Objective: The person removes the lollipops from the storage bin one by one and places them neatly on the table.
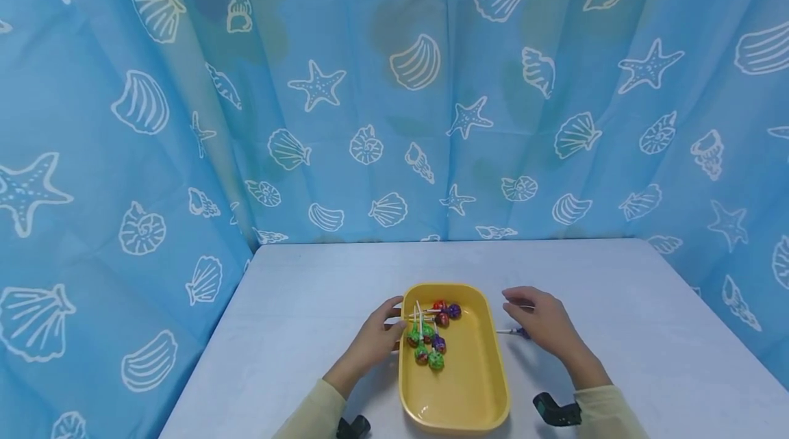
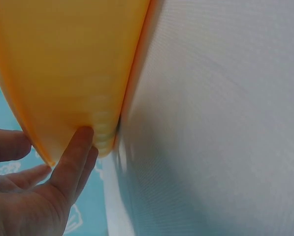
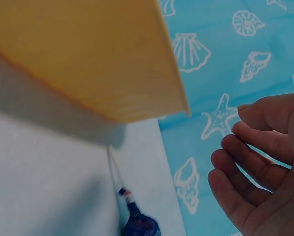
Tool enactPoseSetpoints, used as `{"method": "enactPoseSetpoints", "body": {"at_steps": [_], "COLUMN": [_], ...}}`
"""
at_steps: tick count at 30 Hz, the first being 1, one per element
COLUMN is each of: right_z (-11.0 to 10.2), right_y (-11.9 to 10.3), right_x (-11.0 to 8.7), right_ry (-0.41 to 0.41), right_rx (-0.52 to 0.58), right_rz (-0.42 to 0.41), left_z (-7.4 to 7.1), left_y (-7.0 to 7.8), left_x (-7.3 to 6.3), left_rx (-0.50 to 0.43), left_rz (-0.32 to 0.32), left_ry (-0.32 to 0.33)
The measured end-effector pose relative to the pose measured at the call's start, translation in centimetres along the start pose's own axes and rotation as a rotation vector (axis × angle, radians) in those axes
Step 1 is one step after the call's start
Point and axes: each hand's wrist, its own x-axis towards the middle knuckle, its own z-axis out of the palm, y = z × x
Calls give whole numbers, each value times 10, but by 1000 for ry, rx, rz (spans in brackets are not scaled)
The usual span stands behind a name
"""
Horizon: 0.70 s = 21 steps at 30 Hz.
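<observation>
Left hand (image 1: pixel 376 337), fingers relaxed, steadies the yellow tray (image 1: pixel 477 384); right hand (image 1: pixel 542 322) hovers loosely spread above a loose lollipop (image 1: pixel 520 333) on the desk (image 1: pixel 647 329): pinch its stick low

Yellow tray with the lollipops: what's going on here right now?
A person sits at a grey table. Their left hand touches the outer wall of the yellow tray, which holds several wrapped lollipops. The right hand hovers open beside the tray, over one purple lollipop lying on the table.
</observation>
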Motion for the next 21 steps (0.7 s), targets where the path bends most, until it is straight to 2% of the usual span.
{"method": "enactPoseSetpoints", "body": {"at_steps": [7,21], "right_z": [1,12], "right_y": [-12,-37], "right_x": [5,18], "right_ry": [6,-58], "right_rx": [41,64], "right_rz": [-30,-45], "left_z": [-1,-1], "left_y": [0,0], "left_x": [-1,0], "left_rx": [-3,-1], "left_rz": [2,14], "left_ry": [-6,-13]}}
